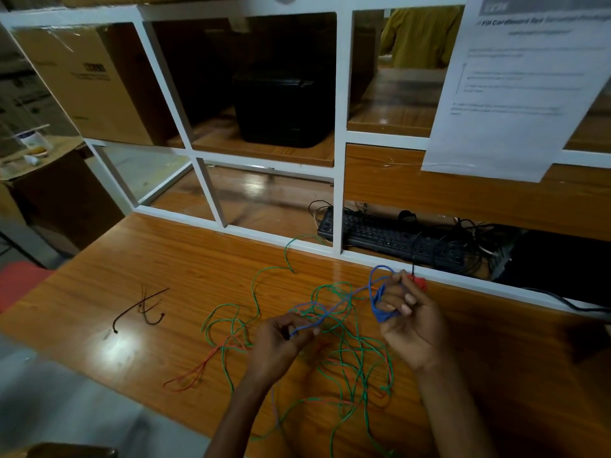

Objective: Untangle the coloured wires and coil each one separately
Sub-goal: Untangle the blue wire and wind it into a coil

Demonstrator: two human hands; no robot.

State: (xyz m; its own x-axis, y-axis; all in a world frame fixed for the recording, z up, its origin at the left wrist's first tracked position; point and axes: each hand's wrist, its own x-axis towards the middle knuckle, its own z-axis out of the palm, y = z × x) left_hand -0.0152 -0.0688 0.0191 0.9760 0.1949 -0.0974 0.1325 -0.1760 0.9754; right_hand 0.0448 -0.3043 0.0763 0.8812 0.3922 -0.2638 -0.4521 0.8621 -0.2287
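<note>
Glossy orange-brown wood formed the surface, backed by a white-framed partition with a black keyboard behind it and a printed sheet hanging at upper right. A tangle of green wire sprawled across the middle of the surface, with a red wire trailing out toward the near left. The right hand was raised above the tangle, its fingers curled round a small bundle of blue wire. A blue strand ran from that bundle to the left hand, which pinched it between fingertips and thumb. Well apart to the left lay a few short dark wire pieces.
</note>
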